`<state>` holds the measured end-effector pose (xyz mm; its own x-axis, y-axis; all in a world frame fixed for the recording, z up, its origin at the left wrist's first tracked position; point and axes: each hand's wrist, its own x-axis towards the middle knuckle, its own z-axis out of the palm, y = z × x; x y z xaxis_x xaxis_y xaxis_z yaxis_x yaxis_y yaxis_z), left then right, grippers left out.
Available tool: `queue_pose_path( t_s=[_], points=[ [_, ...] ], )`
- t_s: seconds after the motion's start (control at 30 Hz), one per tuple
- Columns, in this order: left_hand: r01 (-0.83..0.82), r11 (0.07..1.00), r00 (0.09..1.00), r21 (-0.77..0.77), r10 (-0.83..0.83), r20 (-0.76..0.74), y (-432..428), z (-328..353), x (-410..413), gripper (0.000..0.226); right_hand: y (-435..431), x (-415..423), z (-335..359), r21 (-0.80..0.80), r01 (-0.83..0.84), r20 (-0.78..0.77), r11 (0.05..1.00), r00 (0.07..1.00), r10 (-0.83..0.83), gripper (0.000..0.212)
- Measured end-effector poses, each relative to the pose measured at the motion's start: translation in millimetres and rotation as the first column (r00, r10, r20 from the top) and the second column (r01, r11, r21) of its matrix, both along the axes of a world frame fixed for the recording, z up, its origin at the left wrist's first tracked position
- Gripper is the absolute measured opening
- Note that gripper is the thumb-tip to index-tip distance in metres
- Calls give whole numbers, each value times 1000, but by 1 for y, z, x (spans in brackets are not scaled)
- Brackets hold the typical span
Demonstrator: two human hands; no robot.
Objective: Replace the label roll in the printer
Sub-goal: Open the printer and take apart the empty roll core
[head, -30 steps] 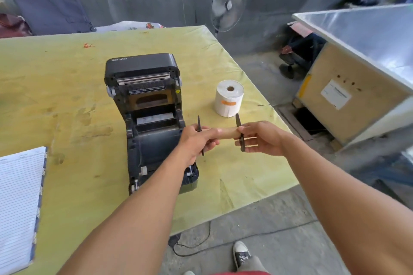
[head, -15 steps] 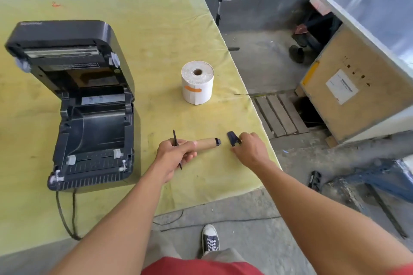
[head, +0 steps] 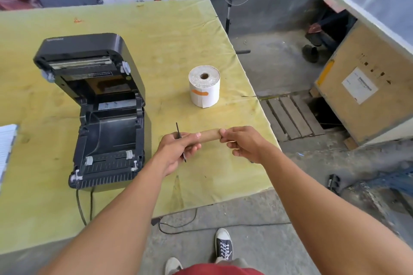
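Both hands hold an empty cardboard core (head: pixel 209 136) above the bench (head: pixel 169 35) near its front right corner, its long axis running left to right, roughly along the front edge. The left hand (head: pixel 176 149) is closed around the left end, where a thin black flange (head: pixel 180 140) stands crosswise; the right hand (head: pixel 242 143) pinches the right end. The new label roll (head: pixel 204 86) stands on end near the right edge, its hole facing up. The printer (head: pixel 100 109) sits open toward the left.

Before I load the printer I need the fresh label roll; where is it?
The label roll stands on end on the yellow table, right of the open printer and beyond both hands.
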<state>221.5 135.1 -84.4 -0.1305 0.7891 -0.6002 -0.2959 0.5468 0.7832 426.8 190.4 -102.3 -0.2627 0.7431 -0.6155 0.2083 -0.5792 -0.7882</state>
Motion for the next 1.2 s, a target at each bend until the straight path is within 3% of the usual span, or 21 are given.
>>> queue_pose_path(
  t_s=[0.13,0.2,0.27,0.33,0.43,0.63,1.2],
  points=[
    [-14,1000,998,20,13,61,3,5,-10,37,1,-2,2,-75,228,-94,971,968,-235,16],
    [-46,999,996,1,46,72,0,4,-18,36,8,4,8,-138,476,-145,869,858,-493,19],
    [-56,998,996,-30,58,63,-6,0,-28,35,14,14,12,-75,606,-108,792,785,-611,19],
    [-71,996,995,-55,75,59,-14,-5,-36,33,17,21,14,84,539,7,838,840,-542,21],
    [-88,993,993,-73,93,72,-17,-6,-40,35,20,19,7,202,269,214,942,926,-310,25],
    [-59,997,995,-58,63,75,-13,0,-37,38,21,-9,-14,221,-79,432,972,901,-25,21],
    [-93,993,993,-66,97,65,-8,-5,-32,33,30,-25,-27,242,-222,628,945,778,21,32]
  ],
)
